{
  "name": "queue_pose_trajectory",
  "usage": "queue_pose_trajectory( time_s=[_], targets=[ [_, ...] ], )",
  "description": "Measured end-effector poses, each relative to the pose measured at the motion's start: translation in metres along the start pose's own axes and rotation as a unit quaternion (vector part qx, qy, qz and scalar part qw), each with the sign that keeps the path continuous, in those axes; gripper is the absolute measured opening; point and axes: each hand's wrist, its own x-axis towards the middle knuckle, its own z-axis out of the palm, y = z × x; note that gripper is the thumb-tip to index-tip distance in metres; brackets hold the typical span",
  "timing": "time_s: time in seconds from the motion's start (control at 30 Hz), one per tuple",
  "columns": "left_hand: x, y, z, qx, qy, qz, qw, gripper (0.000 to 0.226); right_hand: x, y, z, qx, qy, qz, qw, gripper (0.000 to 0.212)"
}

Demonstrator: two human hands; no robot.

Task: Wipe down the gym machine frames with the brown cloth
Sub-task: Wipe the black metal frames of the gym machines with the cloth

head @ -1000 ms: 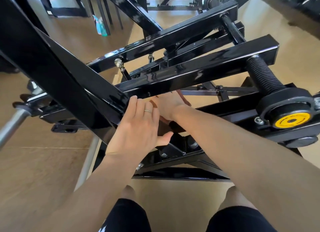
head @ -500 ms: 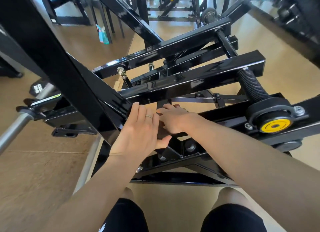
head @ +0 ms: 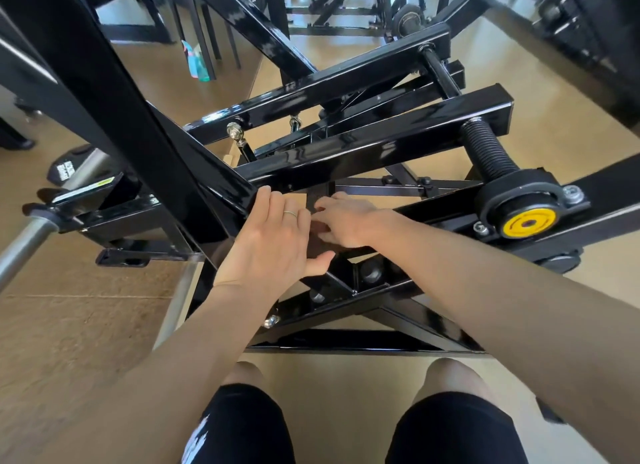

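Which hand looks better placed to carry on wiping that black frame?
The right hand, probably. Its fingers press the brown cloth against the frame bar, so it can simply slide along. The left hand lies flat and open on the diagonal beam, apparently bracing, holding no cloth.

Floor [head: 86,342]: tan, under your feet | on it: black machine frame [head: 363,342] before your knees | teal spray bottle [head: 197,61] standing far left, partly hidden
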Motion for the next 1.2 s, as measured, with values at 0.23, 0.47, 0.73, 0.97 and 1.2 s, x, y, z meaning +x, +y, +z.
queue_pose_trajectory(
  time_s=[0.23,0.47,0.73,0.97,1.2],
  targets=[
    [0.0,-0.001,-0.003,0.007,-0.004,-0.006,1.0,0.095,-0.069,0.021,-0.015,-0.124,0.059,0.106,0.985,0.043],
    [-0.005,0.0,-0.003,-0.018,0.025,0.007,0.999,0.078,-0.119,-0.018,0.008,0.073,0.286,0.127,0.947,0.053],
    [-0.039,0.024,-0.001,-0.506,0.239,-0.111,0.822,0.027,-0.112,-0.086,0.035,0.584,0.412,0.072,0.696,0.031],
    [-0.075,0.072,0.019,-0.78,0.127,-0.165,0.59,0.013,-0.118,-0.104,0.077,0.557,0.505,0.028,0.659,0.047],
    [-0.114,0.081,0.055,-0.892,-0.033,-0.229,0.388,0.052,-0.115,-0.138,0.137,0.537,0.417,0.054,0.731,0.049]
  ],
)
